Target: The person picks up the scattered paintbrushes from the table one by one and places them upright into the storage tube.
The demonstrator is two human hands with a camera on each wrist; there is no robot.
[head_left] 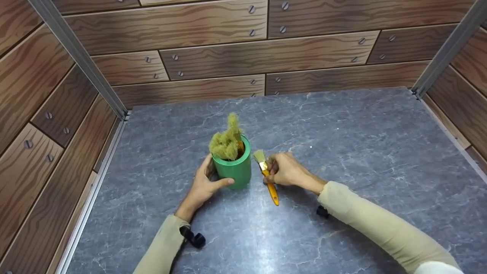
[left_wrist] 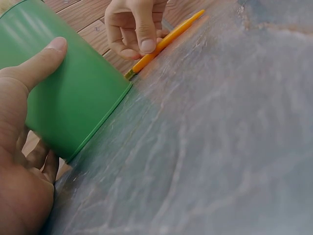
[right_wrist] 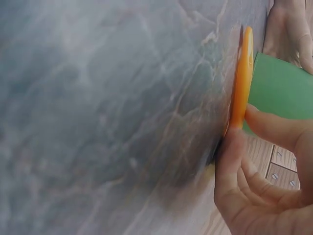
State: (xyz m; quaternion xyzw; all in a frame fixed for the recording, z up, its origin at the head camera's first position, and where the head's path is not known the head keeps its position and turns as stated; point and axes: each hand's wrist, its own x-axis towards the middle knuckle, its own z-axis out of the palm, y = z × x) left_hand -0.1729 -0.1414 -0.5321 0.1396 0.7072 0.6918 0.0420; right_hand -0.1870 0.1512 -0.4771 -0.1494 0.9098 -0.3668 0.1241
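A green cylindrical cup stands upright on the grey marbled tabletop. Fuzzy olive-green tufts stick out of its mouth, beside something orange-brown inside. My left hand holds the cup from the left, thumb across the near side and fingers round the far side. Just right of the cup, my right hand pinches a paintbrush between thumb and fingers. Its pale bristles point away from me, and its orange handle lies along or very close to the tabletop in the right wrist view.
The grey marbled tabletop spreads around both hands. Wood-patterned panels wall it at the back and both sides, with metal posts at the rear corners. A black strap end hangs at the left wrist.
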